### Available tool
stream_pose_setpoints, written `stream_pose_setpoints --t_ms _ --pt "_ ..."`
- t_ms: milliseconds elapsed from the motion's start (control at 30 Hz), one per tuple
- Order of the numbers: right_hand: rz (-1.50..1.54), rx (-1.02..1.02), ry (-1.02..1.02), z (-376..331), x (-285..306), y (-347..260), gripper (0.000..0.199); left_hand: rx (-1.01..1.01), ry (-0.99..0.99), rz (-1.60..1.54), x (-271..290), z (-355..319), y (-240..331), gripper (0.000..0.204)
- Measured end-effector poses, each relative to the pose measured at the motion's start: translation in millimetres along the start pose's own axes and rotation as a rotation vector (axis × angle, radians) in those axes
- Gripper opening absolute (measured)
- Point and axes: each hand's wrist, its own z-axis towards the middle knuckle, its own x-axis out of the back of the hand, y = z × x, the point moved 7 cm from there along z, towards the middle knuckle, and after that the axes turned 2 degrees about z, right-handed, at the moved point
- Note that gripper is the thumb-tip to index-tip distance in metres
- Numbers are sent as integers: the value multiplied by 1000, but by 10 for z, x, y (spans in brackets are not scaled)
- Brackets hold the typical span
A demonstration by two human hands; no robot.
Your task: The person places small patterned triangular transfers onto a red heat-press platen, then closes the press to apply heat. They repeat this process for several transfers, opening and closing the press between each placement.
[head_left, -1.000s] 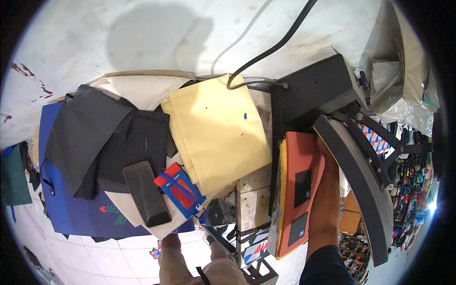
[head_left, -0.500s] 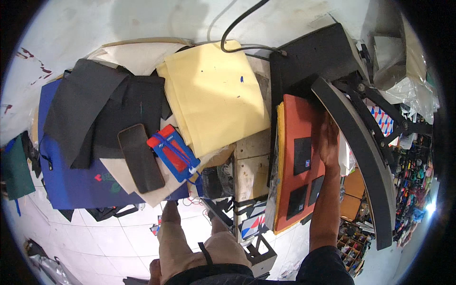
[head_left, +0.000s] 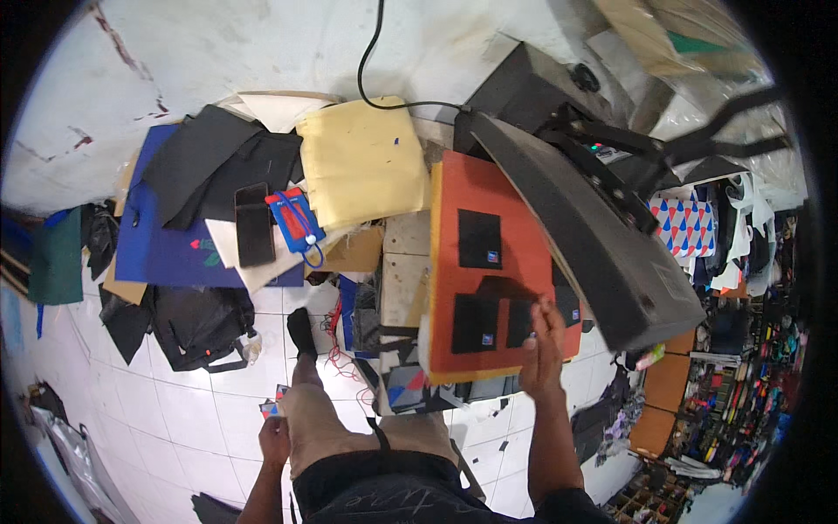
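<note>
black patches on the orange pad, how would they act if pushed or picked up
The black patches look thin, so probably light. Their straight edges suggest some stiffness, though they may bend. Being flat, they would likely slide on the orange pad, not roll.

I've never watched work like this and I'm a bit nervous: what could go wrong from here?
The right hand is over the orange pad, near the tilted dark plate; it might be bumped or pinched if that plate swung across.

The black squares seem to lie loose on the pad, so a brush of that hand could shift them.

The phone rests partly on a cream sheet; tugging that might make it slide.
</note>
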Motion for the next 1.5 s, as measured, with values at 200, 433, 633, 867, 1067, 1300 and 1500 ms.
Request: stream_pose_setpoints --t_ms 200,433,633,867,1067,1300,1500 --pt "537 111 3 -637 312 -667 42 58 -487 -695 -674 -1073 2405 48" --pt "596 381 -113 -1302 573 -1211 36 -41 -1030 -1330 -356 -1987 4134 56" --pt "571 273 -61 -1498 747 -1196 26 -309 -792 -1129 -185 -2114 4012 36" --pt "459 -95 95 -1611 591 -1106 46 -140 -850 -1065 -289 -2188 3940 32" --pt "597 -265 157 -1442 736 -995 19 -95 -805 -902 -290 -2253 3964 44" --pt "1253 -689 61 -1338 478 -271 19 -172 -685 -947 -694 -2063 4019 57" --pt "1425 -704 -10 -1218 587 247 18 -396 -534 -771 -1365 -2291 4472 38"
